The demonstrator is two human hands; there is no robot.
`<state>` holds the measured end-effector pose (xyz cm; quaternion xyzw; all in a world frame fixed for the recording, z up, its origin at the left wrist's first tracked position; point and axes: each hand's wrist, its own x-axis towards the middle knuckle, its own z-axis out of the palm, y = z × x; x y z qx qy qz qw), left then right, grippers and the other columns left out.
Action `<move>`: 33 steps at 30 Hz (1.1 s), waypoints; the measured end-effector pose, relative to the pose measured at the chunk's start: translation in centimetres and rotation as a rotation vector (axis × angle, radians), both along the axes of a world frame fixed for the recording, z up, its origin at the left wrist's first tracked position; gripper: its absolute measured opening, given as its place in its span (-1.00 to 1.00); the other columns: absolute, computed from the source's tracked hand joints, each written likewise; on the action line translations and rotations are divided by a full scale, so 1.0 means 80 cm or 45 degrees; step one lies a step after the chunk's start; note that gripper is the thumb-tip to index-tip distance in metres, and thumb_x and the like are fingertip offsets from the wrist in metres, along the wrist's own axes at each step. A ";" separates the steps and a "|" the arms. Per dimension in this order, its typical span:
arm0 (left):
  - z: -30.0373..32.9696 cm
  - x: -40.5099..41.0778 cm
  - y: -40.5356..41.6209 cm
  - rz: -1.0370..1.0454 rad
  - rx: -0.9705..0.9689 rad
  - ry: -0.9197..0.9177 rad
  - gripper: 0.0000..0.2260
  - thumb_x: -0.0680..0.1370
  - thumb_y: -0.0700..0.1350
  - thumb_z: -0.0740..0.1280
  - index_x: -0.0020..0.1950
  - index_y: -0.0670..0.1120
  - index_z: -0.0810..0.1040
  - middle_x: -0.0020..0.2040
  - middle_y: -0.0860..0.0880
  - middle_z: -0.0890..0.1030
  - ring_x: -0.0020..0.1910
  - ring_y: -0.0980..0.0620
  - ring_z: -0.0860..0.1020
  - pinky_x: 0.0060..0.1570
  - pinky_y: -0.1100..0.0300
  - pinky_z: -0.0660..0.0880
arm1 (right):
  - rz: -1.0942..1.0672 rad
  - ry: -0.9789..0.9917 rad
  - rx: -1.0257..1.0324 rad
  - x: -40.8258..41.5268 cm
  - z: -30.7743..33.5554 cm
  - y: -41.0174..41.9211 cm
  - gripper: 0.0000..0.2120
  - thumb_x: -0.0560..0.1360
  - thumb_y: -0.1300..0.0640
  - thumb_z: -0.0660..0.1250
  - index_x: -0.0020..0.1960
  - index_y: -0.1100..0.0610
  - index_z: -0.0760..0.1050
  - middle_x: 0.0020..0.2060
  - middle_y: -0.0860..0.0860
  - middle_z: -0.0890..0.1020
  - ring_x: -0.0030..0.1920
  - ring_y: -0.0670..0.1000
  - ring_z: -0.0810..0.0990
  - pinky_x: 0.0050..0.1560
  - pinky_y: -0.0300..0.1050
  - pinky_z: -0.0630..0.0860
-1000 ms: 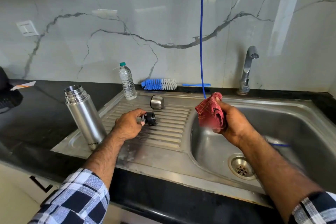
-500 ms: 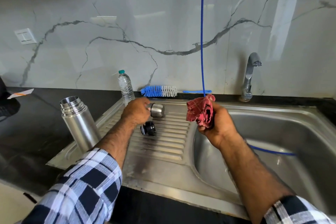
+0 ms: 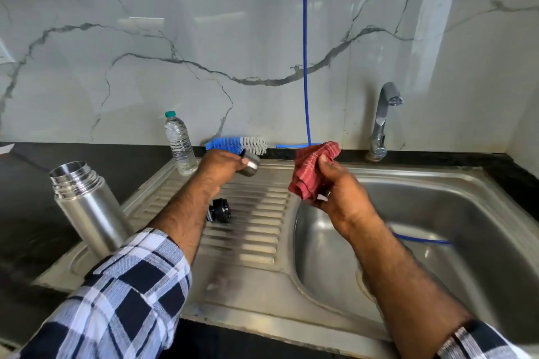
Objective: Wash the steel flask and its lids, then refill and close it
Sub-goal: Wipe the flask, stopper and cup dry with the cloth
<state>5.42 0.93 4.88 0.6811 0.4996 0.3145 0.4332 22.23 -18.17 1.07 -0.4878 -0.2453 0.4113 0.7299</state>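
Left hand (image 3: 219, 167), centre frame, grip curled round the steel cap (image 3: 251, 165); right hand (image 3: 339, 195) grip pinching the red cloth (image 3: 309, 172); open flask (image 3: 87, 207) stands at left.

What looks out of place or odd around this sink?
One oddity: a blue cord hangs down the wall and trails into the sink basin. The open flask only seems tilted, likely from the wide lens.

Glossy steel flask (image 3: 87, 207), woven red cloth (image 3: 310, 172), brushed steel sink (image 3: 437, 183)
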 end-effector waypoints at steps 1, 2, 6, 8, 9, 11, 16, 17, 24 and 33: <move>0.011 0.007 -0.019 -0.040 -0.015 -0.084 -0.83 0.55 -0.21 0.53 0.12 -0.16 0.68 0.05 0.05 0.63 0.06 0.08 0.56 0.30 0.08 0.42 | -0.039 -0.124 0.037 0.004 0.002 -0.003 -0.72 0.68 -0.05 0.34 0.33 0.03 0.63 0.07 0.05 0.78 0.02 0.02 0.76 0.09 0.09 0.67; 0.019 0.015 -0.038 -0.083 -0.057 -0.181 -0.86 0.54 -0.20 0.54 0.08 -0.13 0.69 0.01 0.06 0.65 0.01 0.10 0.58 0.23 0.08 0.48 | -0.083 -0.257 0.067 0.008 0.005 -0.008 -0.73 0.68 -0.01 0.36 0.34 0.02 0.63 0.11 0.07 0.76 0.07 0.04 0.75 0.09 0.07 0.68; 0.022 0.061 -0.112 -0.311 -0.398 -0.493 -0.95 0.57 -0.20 0.51 0.00 -0.11 0.68 -0.10 -0.08 0.75 -0.08 -0.08 0.69 0.05 0.02 0.64 | -0.254 -1.005 0.102 0.026 0.011 -0.029 -0.56 0.59 0.14 0.48 0.45 -0.08 0.59 0.27 0.10 0.60 0.20 -0.12 0.63 0.31 -0.19 0.58; 0.010 0.084 -0.139 -0.396 -0.481 -0.537 -0.93 0.57 -0.26 0.44 -0.01 -0.11 0.69 -0.13 -0.09 0.74 -0.08 -0.10 0.70 0.10 0.01 0.63 | -0.315 -1.362 0.054 0.038 0.012 -0.048 -0.39 0.52 0.26 0.53 0.52 -0.03 0.52 0.33 0.03 0.53 0.30 -0.13 0.55 0.41 -0.32 0.44; 0.001 0.091 -0.148 -0.429 -0.518 -0.556 -0.89 0.58 -0.28 0.41 0.01 -0.11 0.69 -0.10 -0.11 0.74 -0.07 -0.11 0.71 0.12 0.01 0.63 | -0.317 -1.455 0.066 0.045 0.013 -0.058 -0.35 0.50 0.28 0.55 0.54 0.00 0.50 0.37 0.01 0.53 0.36 -0.12 0.53 0.46 -0.31 0.39; -0.021 0.102 -0.161 -0.501 -0.583 -0.579 -0.84 0.59 -0.29 0.38 0.13 -0.10 0.65 -0.02 -0.16 0.75 -0.04 -0.16 0.74 0.16 -0.04 0.63 | -0.270 -1.566 0.075 0.067 0.010 -0.081 -0.32 0.50 0.27 0.55 0.57 0.02 0.46 0.44 -0.05 0.54 0.44 -0.15 0.49 0.52 -0.23 0.36; -0.045 0.113 -0.167 -0.645 -0.559 -0.526 -0.62 0.55 -0.25 0.49 0.36 -0.12 0.59 0.06 -0.27 0.75 0.01 -0.30 0.74 0.07 -0.08 0.69 | -0.010 -1.713 -0.036 0.106 -0.009 -0.107 -0.29 0.58 0.15 0.51 0.65 -0.03 0.32 0.54 -0.09 0.46 0.52 -0.14 0.42 0.56 -0.02 0.39; -0.043 0.113 -0.168 -0.653 -0.519 -0.517 -0.56 0.50 -0.22 0.53 0.38 -0.14 0.59 0.04 -0.28 0.75 -0.03 -0.28 0.75 0.03 -0.05 0.70 | 0.012 -1.758 -0.063 0.110 -0.009 -0.106 -0.30 0.61 0.06 0.47 0.67 -0.07 0.28 0.53 -0.10 0.45 0.51 -0.11 0.44 0.54 0.01 0.42; -0.049 0.111 -0.179 -0.899 0.059 -0.651 -0.42 0.46 -0.43 0.52 0.43 -0.05 0.58 0.09 -0.01 0.77 0.01 0.07 0.71 0.07 0.19 0.65 | -0.258 -1.688 -0.113 0.095 -0.002 -0.100 -0.66 0.72 -0.26 0.10 0.22 -0.11 0.56 -0.05 -0.08 0.57 -0.04 -0.10 0.60 0.02 -0.05 0.58; -0.065 0.122 -0.196 -0.767 0.625 -0.296 -0.48 0.42 0.10 0.61 0.37 0.10 0.64 0.06 0.01 0.73 -0.18 -0.01 0.71 -0.07 0.07 0.69 | -0.186 -0.901 -0.184 0.084 0.014 -0.109 -0.60 0.74 -0.17 0.19 0.03 0.11 0.62 -0.30 0.03 0.66 -0.34 0.05 0.64 -0.35 -0.13 0.56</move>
